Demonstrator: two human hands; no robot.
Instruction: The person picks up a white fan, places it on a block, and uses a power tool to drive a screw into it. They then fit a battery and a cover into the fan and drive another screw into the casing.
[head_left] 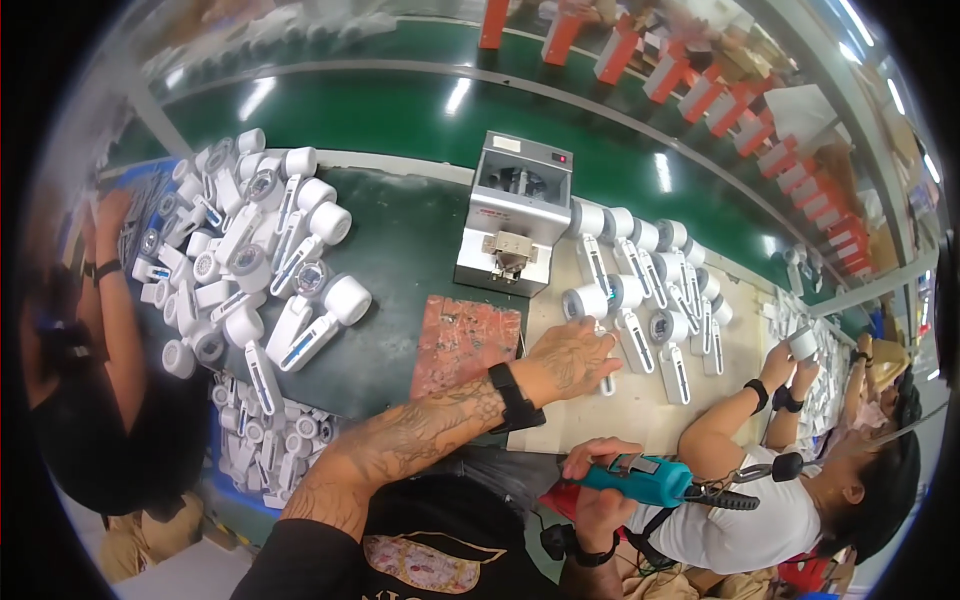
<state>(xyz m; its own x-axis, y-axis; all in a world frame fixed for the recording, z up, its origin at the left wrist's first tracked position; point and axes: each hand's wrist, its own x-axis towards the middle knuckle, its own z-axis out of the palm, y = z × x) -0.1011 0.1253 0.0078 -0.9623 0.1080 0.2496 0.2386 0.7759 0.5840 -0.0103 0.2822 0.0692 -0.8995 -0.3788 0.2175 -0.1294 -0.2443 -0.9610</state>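
two hands: left (570, 355) on a white device (590, 300), right (600, 490) gripping a teal screwdriver (645, 480).

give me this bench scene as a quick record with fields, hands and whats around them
left hand: left hand laid flat on a white handheld device on the pale board
right hand: right hand grips a teal electric screwdriver, held low, apart from the devices
centre: grey screw feeder machine; reddish worn mat in front of it
left side: heap of white devices on the green bench
right side: rows of white devices; a co-worker's hands hold another device
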